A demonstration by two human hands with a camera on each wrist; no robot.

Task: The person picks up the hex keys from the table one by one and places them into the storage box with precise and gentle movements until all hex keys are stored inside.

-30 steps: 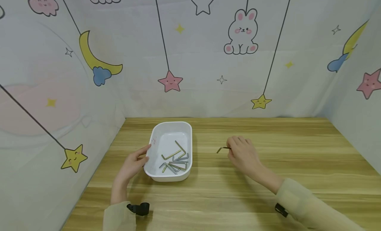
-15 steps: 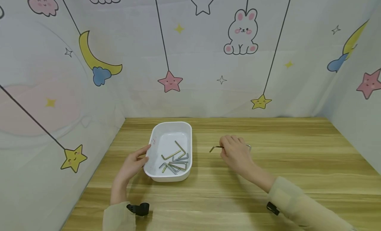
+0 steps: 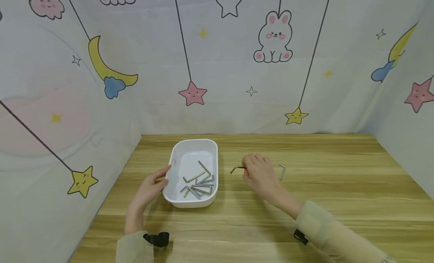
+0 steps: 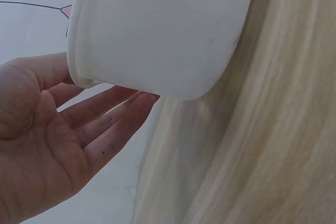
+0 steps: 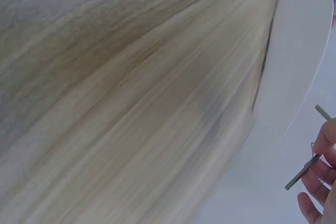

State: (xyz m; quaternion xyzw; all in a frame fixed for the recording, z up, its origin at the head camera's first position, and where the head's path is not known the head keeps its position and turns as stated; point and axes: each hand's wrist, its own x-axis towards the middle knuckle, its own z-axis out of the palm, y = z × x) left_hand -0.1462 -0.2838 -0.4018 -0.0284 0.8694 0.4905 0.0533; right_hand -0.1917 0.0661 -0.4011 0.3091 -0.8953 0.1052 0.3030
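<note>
A white plastic tub [image 3: 193, 203] stands on the wooden table, with several silver and brass-coloured hex keys [image 3: 200, 184] lying loosely across its near half. My left hand [image 3: 148, 189] rests against the tub's left side, its fingers fairly straight; in the left wrist view the fingers [image 4: 118, 124] reach along the tub's underside and side. To the right of the tub, my right hand [image 3: 261, 177] pinches a brass-coloured hex key [image 3: 238, 168] above the table, its bent end pointing left. The right wrist view shows the thumb and fingers around that hex key [image 5: 299, 176].
One silver hex key [image 3: 282, 172] lies on the table [image 3: 325, 187] to the right of my right hand. A white printed cloth [image 3: 230, 71] hangs behind the table and along both sides.
My right hand has moved left toward the tub with the brass-coloured hex key, uncovering the silver hex key on the table. The left hand and tub stay in place.
</note>
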